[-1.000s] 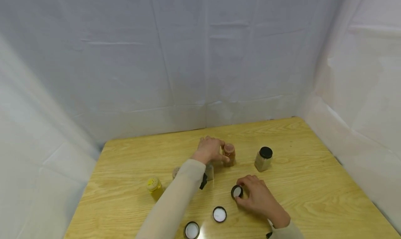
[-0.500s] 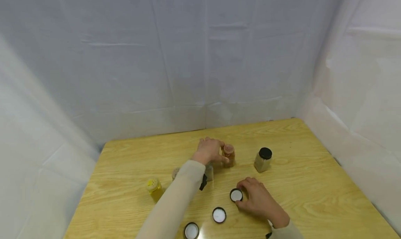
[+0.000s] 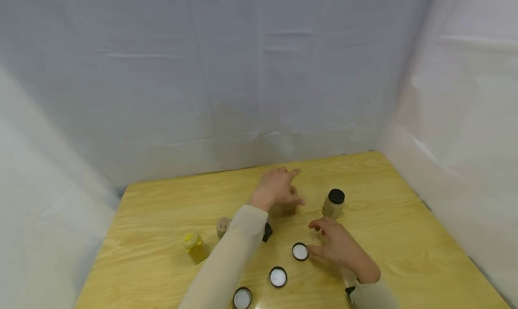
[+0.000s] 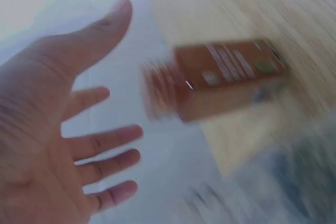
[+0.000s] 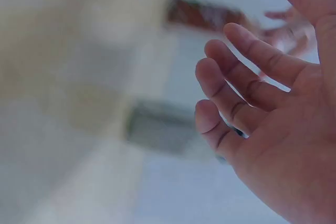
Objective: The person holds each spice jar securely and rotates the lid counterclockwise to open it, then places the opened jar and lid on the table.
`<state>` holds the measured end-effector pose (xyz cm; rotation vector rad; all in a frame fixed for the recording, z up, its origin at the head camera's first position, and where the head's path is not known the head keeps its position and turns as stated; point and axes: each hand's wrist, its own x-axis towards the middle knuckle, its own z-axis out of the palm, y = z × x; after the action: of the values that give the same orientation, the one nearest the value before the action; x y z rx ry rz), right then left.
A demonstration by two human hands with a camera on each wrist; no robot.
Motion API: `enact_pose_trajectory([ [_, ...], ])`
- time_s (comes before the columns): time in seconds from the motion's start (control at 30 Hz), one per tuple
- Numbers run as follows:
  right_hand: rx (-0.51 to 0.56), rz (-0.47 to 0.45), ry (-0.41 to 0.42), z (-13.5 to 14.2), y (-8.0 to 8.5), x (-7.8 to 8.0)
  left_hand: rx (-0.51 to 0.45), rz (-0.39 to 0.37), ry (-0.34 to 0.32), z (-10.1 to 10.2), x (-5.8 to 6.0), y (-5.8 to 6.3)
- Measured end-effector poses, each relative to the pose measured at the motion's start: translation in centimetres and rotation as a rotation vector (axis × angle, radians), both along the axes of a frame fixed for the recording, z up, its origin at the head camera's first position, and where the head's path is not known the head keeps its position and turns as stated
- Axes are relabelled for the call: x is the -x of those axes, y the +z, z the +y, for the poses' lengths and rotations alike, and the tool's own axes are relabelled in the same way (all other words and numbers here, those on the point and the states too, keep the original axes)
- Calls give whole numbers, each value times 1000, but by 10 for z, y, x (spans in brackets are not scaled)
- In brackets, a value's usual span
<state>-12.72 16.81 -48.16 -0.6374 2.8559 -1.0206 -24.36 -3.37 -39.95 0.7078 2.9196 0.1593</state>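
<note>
My left hand (image 3: 277, 187) hovers over the reddish-brown spice jar (image 4: 231, 80), thumb and fingers spread apart. In the left wrist view the jar, with its perforated top, stands apart from the fingers; in the head view the hand covers most of it. Near the table's middle, my right hand (image 3: 337, 246) has its fingers loosely bent and holds nothing. An upturned black lid (image 3: 300, 252) with a white inside lies beside its thumb. Just beyond that hand stands a clear spice jar with a black cap (image 3: 336, 196).
Two more upturned lids, a middle lid (image 3: 278, 277) and a front lid (image 3: 242, 298), lie on the wooden table (image 3: 154, 223). A yellow spice jar (image 3: 195, 248) and a jar with a beige perforated top (image 3: 223, 224) stand left of the left forearm. White sheets (image 3: 226, 75) enclose the table.
The right hand has let go of the black lid, now flat on the table, and moved off it. The left hand has released the reddish-brown jar and spread its fingers above it.
</note>
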Motion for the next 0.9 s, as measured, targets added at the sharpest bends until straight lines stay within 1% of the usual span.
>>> enact_pose_trajectory([
  [0.1,7,87,-51,16,21,7,2,31,-66,16,-2,6],
  [0.2,-15,198,-79,30,33,11,9,44,-106,28,-4,4],
  [0.33,-36,308,-90,40,41,15,29,50,-133,40,-8,-2],
  [0.47,-38,365,-94,44,44,22,51,61,-150,48,-11,-8],
  [0.53,-37,362,-101,46,44,26,58,64,-152,50,-13,-11],
  [0.6,-36,338,-113,47,43,30,58,61,-148,51,-13,-14],
  [0.77,-26,255,-159,49,39,38,49,14,-106,54,-15,-24],
  [0.9,-13,232,-185,50,35,41,61,-9,-86,58,-17,-31],
])
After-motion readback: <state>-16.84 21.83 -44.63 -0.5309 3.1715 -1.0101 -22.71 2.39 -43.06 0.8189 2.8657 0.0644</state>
